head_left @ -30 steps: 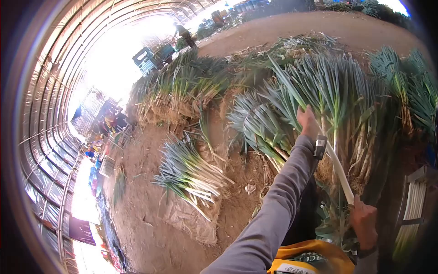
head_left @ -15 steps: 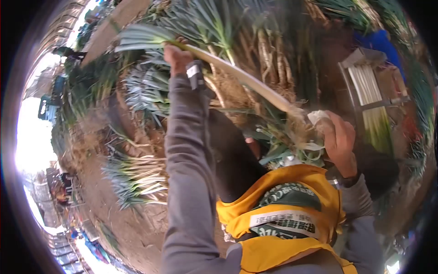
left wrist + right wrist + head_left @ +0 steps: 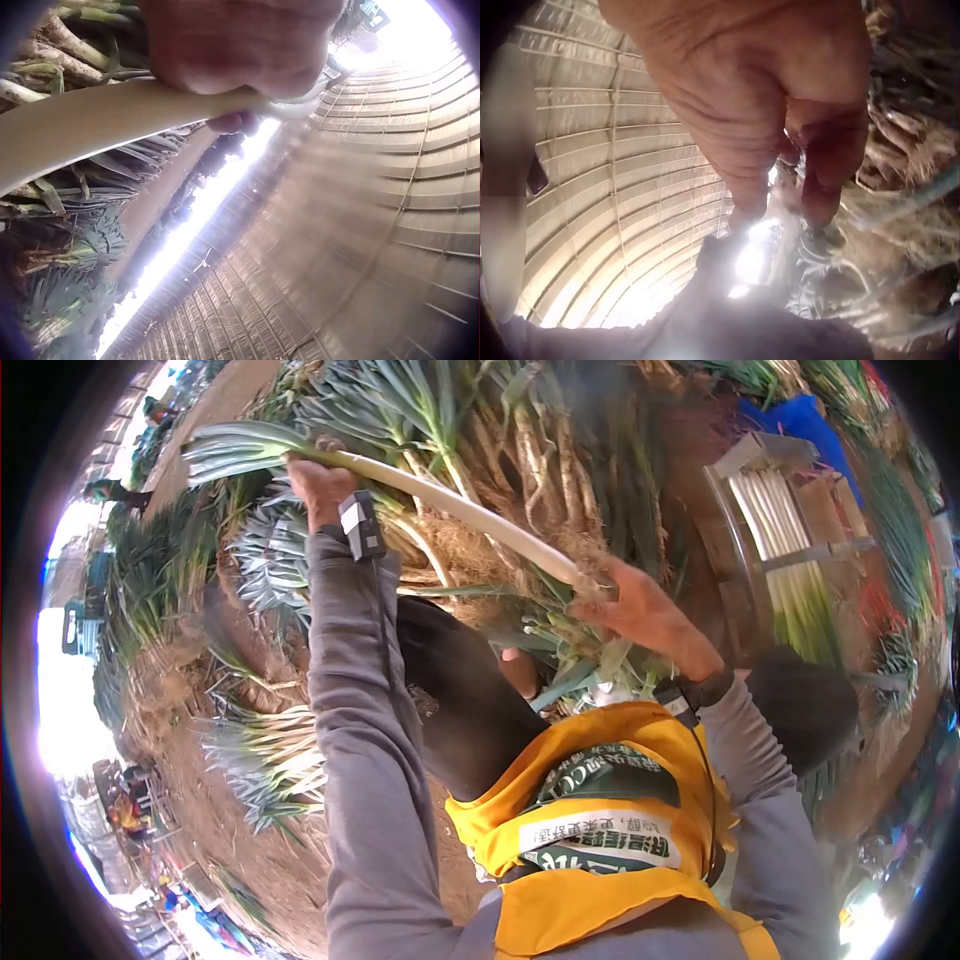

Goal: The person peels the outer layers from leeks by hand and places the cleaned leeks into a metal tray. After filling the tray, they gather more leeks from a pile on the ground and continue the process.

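Note:
A long green onion (image 3: pixel 465 512) slants across the head view, green leaves at upper left, roots at lower right. My left hand (image 3: pixel 322 490) grips it just below the leaves; in the left wrist view its pale shaft (image 3: pixel 82 127) passes under the curled fingers. At the other end my right hand (image 3: pixel 650 622) has its thumb and fingertips bent at the root end, which it partly hides. Thumb and fingers (image 3: pixel 821 195) close toward each other around something pale in the right wrist view. Loose leaves and peelings (image 3: pixel 580 650) lie just below that hand.
Unpeeled green onions with dry roots (image 3: pixel 540 470) stand bunched beyond my hands. A pile of cleaned ones (image 3: pixel 275 755) lies on the ground at left. To the right, a rack (image 3: pixel 765 455) holds white stalks (image 3: pixel 770 520), with a blue sheet (image 3: pixel 815 435) behind it.
The view has tilted down toward my body. The green onion swung from near upright to slanting, leaves leftward. My right hand left its shaft, held something whitish beside the roots, and came back to the root end.

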A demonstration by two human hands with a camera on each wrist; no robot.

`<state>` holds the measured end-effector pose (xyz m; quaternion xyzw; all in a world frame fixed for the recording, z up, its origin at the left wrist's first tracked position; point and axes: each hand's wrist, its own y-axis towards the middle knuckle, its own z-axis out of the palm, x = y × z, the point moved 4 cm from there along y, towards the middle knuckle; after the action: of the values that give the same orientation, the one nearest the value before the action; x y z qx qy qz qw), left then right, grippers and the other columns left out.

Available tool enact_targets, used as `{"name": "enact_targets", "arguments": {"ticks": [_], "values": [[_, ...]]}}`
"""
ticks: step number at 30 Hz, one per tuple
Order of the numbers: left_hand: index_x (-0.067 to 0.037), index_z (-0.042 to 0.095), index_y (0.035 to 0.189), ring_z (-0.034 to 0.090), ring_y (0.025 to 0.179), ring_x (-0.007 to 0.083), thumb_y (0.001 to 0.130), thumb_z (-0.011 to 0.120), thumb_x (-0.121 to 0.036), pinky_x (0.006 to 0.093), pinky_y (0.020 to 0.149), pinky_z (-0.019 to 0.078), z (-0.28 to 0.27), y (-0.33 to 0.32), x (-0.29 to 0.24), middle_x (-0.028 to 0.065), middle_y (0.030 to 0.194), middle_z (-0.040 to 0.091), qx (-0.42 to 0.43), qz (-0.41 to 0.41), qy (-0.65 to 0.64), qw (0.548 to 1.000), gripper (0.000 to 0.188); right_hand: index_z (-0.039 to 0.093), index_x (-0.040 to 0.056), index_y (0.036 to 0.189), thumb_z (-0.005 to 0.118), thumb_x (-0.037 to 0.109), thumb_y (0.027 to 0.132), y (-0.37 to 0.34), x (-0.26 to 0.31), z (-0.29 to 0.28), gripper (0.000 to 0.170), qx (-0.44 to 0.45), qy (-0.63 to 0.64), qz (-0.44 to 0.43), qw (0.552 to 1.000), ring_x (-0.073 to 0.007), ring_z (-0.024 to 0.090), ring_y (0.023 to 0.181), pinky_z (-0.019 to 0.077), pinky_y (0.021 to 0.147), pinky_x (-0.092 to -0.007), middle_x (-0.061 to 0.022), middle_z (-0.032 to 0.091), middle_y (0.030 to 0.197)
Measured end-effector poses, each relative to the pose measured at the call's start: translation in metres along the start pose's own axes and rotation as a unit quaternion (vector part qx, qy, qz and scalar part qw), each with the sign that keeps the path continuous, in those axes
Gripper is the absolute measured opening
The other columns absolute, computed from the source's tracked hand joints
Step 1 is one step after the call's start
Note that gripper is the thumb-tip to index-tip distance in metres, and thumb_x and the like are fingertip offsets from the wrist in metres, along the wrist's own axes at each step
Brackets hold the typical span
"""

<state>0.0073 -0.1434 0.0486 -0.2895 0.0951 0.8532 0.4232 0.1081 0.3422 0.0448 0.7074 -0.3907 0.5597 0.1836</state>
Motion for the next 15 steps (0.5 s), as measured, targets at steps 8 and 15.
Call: {"name": "enact_targets", "arguments": {"ticks": [8, 15], "values": [[-0.01, 0.047, 0.091, 0.046, 0.059, 0.0123, 0.107, 0.036, -0.053, 0.0249, 0.053, 0.0437, 0.003, -0.013, 0.006, 0.0004, 0.074, 0.046, 0.051, -0.013, -0.108, 0.993, 0.047, 0.063, -0.0004, 0.114, 0.059, 0.019, 0.104, -0.008, 0.006, 0.036, 0.023, 0.054, 0.225, 0.052, 0.972, -0.0059, 0.056, 0.053, 0.0411, 0.046, -0.0224, 0.0002, 0.06, 0.068], [-0.006, 0.048, 0.1, 0.047, 0.056, 0.0171, 0.107, 0.032, -0.056, 0.0321, 0.048, 0.0426, -0.004, -0.019, 0.026, 0.0064, 0.076, 0.052, -0.113, 0.02, -0.005, 0.993, 0.053, 0.061, -0.0039, 0.105, 0.058, 0.009, 0.102, -0.058, 0.049, 0.031, 0.013, 0.006, 0.014, -0.069, 0.998, -0.0098, 0.051, 0.053, 0.0393, 0.049, -0.028, -0.0045, 0.051, 0.062]]}}
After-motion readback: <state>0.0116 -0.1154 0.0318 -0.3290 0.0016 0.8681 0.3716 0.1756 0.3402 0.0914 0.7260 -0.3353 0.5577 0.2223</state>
